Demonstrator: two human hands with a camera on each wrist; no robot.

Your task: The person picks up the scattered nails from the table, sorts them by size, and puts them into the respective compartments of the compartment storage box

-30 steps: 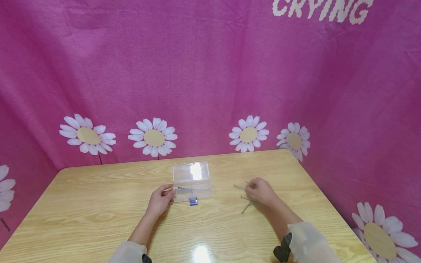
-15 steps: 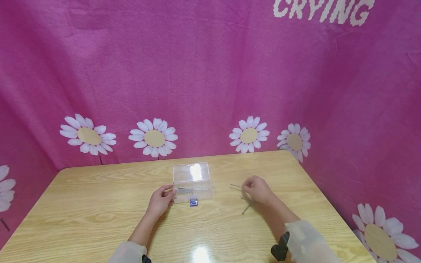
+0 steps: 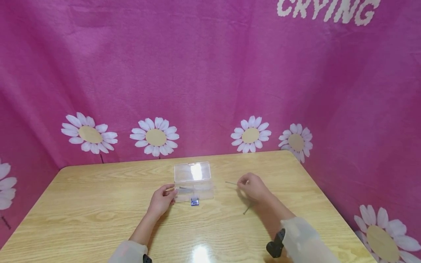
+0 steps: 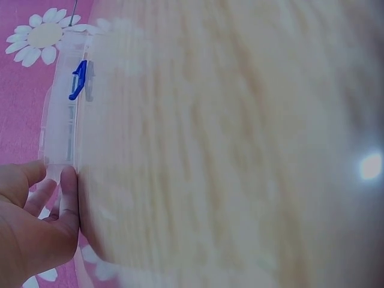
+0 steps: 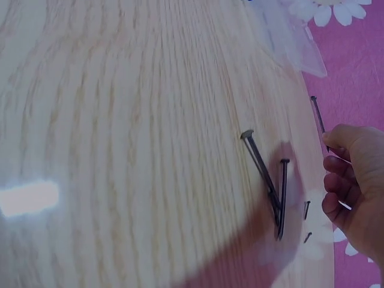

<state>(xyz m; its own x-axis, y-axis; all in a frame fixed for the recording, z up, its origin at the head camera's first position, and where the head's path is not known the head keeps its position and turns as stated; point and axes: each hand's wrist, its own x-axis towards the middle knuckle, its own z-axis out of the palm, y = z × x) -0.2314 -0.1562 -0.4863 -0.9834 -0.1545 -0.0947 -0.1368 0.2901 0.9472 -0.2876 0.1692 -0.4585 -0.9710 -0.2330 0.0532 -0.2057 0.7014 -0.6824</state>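
A clear plastic box (image 3: 206, 194) stands on the table with its lid (image 3: 184, 172) raised at the back and a blue latch (image 3: 194, 201) at the front. My left hand (image 3: 161, 202) holds the box's left end between thumb and fingers. Inside, a nail (image 3: 182, 188) shows in the left part. Between thumb and forefinger, my right hand (image 3: 254, 188) pinches a nail (image 5: 318, 113), its head pointing towards the box. Below that hand, in the right wrist view, a nail (image 5: 259, 162) and another nail (image 5: 283, 195) lie crossed on the wood.
The wooden table (image 3: 98, 212) has a glossy surface with a bright reflection near its front. Two small nail-like shapes (image 5: 307, 210) show beside the crossed nails; whether they are reflections I cannot tell. A pink curtain with daisies (image 3: 197, 91) surrounds the table's back and sides.
My right hand has moved left and slightly away from me with the nail, coming off the loose nails towards the box. The left hand has stayed at the box's end.
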